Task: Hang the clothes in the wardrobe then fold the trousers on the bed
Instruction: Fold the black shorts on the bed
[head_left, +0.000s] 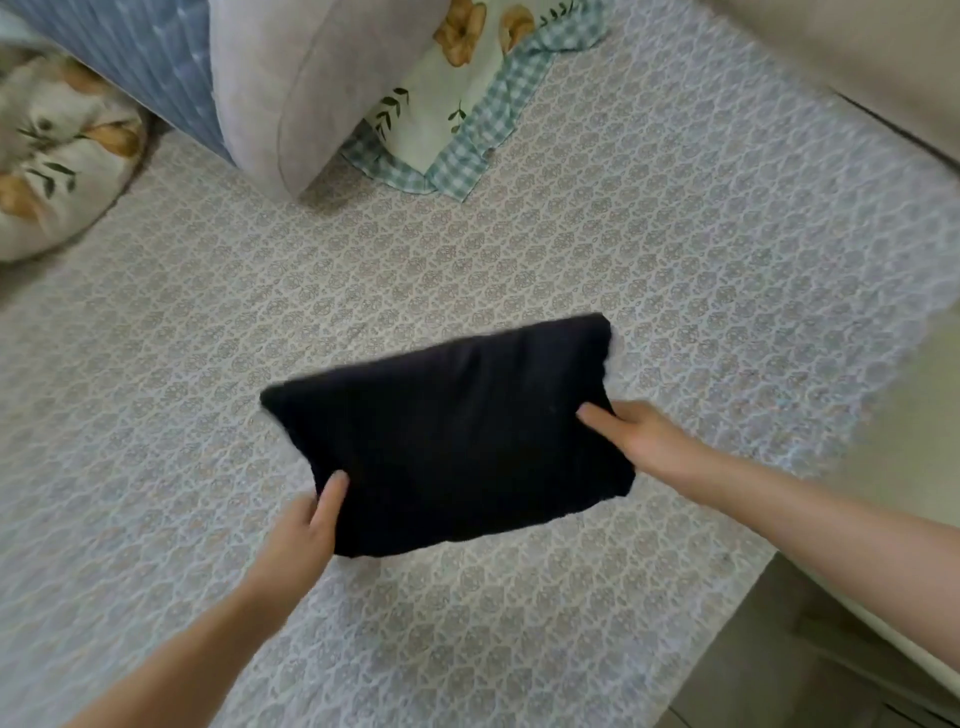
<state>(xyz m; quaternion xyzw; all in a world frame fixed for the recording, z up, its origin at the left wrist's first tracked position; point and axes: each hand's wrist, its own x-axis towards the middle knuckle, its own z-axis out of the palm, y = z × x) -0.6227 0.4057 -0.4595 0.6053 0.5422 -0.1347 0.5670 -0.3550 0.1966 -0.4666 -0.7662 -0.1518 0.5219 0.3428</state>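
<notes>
Head view: folded trousers (447, 436) between hands.

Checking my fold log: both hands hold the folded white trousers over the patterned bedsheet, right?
Not quite: the head view shows the folded trousers are dark navy, not white. Otherwise yes, the left hand and right hand each have a grip on them over the patterned bedsheet.

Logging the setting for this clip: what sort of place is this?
Most likely a bedroom. A bed with a patterned sheet fills the view, floral pillows are stacked at its far end, and both hands hold folded dark trousers over it.
</notes>
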